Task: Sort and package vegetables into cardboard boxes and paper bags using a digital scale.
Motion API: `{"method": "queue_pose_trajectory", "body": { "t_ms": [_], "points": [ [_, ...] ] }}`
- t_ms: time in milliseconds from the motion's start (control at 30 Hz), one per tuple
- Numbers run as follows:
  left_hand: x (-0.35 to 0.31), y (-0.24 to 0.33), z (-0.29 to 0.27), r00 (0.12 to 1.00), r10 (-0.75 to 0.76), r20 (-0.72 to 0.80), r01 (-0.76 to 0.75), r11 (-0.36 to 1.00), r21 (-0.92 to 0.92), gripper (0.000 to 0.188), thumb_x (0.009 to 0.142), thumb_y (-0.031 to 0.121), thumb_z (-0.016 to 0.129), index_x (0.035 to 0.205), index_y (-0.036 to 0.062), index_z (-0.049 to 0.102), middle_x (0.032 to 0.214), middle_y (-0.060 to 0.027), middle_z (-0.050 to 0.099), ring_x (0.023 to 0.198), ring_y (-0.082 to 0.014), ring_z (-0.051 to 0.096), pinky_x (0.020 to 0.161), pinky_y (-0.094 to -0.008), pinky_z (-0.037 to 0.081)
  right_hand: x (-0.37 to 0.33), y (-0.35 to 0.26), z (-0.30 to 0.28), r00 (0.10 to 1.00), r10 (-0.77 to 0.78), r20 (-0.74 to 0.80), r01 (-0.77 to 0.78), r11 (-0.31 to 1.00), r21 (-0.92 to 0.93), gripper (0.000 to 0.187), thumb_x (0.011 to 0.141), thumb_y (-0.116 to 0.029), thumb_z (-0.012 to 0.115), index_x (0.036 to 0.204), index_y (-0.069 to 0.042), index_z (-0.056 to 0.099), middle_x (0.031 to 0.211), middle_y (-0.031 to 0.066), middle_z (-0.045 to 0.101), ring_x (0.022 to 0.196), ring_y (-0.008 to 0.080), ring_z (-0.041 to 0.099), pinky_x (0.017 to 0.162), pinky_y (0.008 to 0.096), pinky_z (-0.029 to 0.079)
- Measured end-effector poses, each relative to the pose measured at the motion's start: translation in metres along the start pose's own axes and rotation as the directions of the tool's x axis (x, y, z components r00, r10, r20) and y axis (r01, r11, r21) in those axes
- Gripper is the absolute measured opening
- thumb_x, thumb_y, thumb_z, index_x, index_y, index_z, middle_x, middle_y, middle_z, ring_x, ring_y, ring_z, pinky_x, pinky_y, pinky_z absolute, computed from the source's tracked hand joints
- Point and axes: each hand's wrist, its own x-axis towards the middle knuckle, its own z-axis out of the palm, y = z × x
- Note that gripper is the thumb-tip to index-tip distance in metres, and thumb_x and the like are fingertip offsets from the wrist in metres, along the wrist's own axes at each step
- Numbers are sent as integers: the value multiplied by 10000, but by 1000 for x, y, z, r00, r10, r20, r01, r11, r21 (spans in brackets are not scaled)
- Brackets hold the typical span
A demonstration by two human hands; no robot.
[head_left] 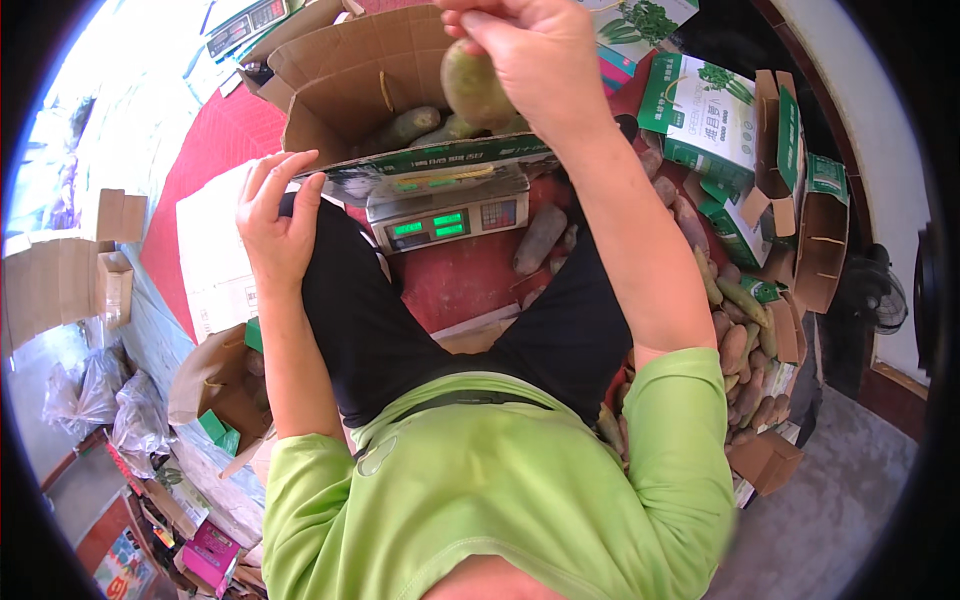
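My right hand [530, 60] is closed round the top of a green radish [474, 88]. It holds the radish upright over the near side of an open cardboard box [345, 70]. Inside the box lie several more greenish radishes [408, 126]. At the box's near left corner, my left hand [277, 205] pinches the cardboard edge between fingers and thumb. The box rests on a digital scale [447, 225] with lit green displays, between my legs. A dusty radish [540, 240] lies on the red cloth [455, 285] right of the scale.
Loose radishes [745, 350] are heaped along my right side. Green and white cartons [705, 110] stand beyond them, near a black fan [875, 290]. An open carton [205, 385] sits by my left elbow. Plastic bags [140, 415] lie farther left. Another scale [245, 28] stands at the far left.
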Motion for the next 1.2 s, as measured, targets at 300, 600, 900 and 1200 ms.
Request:
{"method": "queue_pose_trajectory", "body": {
  "t_ms": [300, 600, 900, 1200],
  "points": [
    [0, 0, -5, 1000, -10, -27, 10, 1000, 2, 168, 779, 103, 691, 932, 35, 668, 883, -101, 632, 851, -253, 600, 772, -322, 455, 13, 21, -34, 994, -33, -105, 32, 999, -11, 136, 873, 26, 522, 953, 5, 630, 861, 37, 630, 766, 93, 584, 697, 218, 474],
    [-1, 1, -4, 999, -27, -22, 27, 1000, -9, 164, 789, 104, 687, 935, 34, 669, 889, -96, 635, 860, -245, 602, 777, -318, 457, -12, 79, -138, 893, 288, -345, -381, 892, -243, 275, 865, -229, 623, 1096, -82, 627, 1020, 15, 644, 909, 106, 572, 737, 257, 443],
    [-3, -1, 1, 998, -47, -42, 47, 999, 11, 162, 811, 133, 686, 946, 43, 683, 891, -89, 649, 872, -218, 613, 773, -302, 466, -26, 93, -155, 871, 370, -323, -467, 828, -311, 229, 857, -170, 627, 1013, -3, 644, 916, 64, 662, 814, 129, 613, 729, 256, 482],
    [-4, -1, 1, 998, -45, -42, 45, 999, 8, 158, 821, 130, 677, 946, 33, 679, 883, -84, 650, 840, -197, 617, 748, -284, 468, -26, 93, -159, 860, 424, -283, -509, 732, -453, 342, 810, -336, 676, 891, -4, 659, 784, 56, 648, 695, 109, 577, 645, 255, 458]
  ]
}}
